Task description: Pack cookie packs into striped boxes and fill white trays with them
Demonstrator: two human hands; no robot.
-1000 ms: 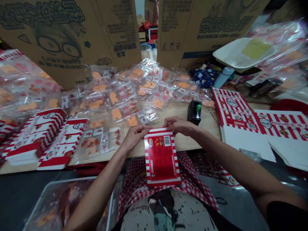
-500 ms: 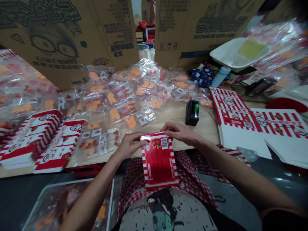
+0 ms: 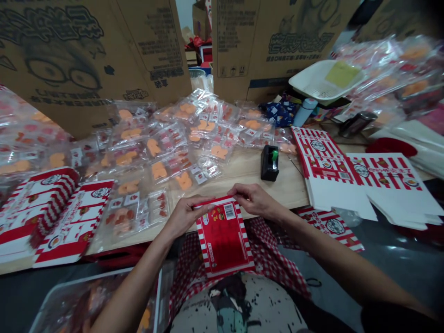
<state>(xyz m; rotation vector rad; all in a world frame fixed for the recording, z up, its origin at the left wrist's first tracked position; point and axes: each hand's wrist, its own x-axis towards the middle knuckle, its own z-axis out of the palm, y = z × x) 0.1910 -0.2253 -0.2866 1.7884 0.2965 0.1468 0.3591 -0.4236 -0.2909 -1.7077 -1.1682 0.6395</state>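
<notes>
Left hand and right hand pinch a flat red box by its top edge — seemingly light, bendable card.

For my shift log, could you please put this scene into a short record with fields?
left hand: grips the top left corner of the red striped box
right hand: pinches the same box's top right edge
box face: barcode side up
table: clear packets, black tape dispenser, flat striped cartons
behind: big cardboard cartons
</notes>
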